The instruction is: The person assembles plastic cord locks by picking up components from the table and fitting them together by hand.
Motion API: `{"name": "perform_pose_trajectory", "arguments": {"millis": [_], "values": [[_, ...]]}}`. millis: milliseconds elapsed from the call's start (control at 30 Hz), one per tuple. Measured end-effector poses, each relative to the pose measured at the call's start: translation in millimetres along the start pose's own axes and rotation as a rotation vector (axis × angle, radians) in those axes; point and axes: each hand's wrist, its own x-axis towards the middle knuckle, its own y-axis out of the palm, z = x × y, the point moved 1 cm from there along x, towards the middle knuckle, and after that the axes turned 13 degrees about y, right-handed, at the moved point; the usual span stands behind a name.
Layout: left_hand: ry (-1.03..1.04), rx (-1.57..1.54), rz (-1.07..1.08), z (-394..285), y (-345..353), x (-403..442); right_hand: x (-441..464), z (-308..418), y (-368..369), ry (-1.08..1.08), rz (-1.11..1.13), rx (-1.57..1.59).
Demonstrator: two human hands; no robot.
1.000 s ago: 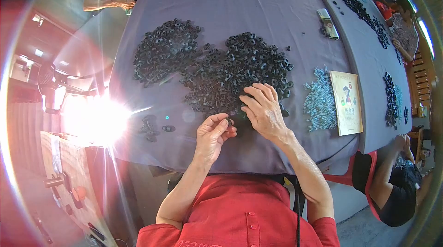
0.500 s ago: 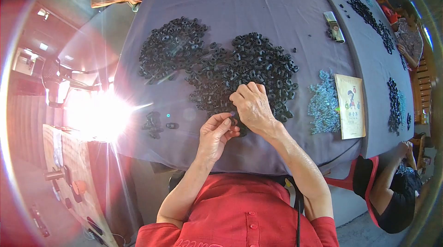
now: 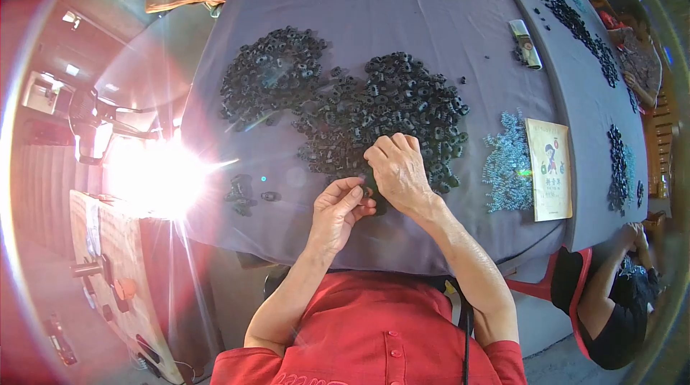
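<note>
My left hand is at the near edge of a pile of small black plastic parts. Its thumb and fingers pinch one small black plastic part. Close by on the right, my right hand is curled with its fingertips pressed together and turned down and away. Whatever they grip, if anything, is hidden behind the knuckles. Another heap of the same black parts lies to the upper left. A few more pieces sit apart at the left, beside a single part.
On the right lie a heap of small clear bluish pieces, a booklet and a white-and-green packet. A second table holds more black parts, with people seated along it. Bright glare comes from the left.
Both hands stay close together in nearly the same place, with small finger movements. The whole view has shifted very slightly. The piles look the same.
</note>
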Motion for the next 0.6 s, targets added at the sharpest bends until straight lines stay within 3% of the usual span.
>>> {"name": "perform_pose_trajectory", "arguments": {"millis": [433, 533, 600], "values": [[0.000, -0.014, 0.021, -2.6, 1.8, -0.8, -10.8, -5.3, -11.5, -0.072, -0.004, 0.106], [0.007, -0.015, 0.026, -2.3, 0.5, -1.2, -19.6, -0.1, -23.4, -0.110, -0.099, 0.171], [0.009, -0.016, 0.028, -1.8, -0.2, -0.9, -30.6, 3.2, -35.2, -0.041, -0.079, 0.208]]}}
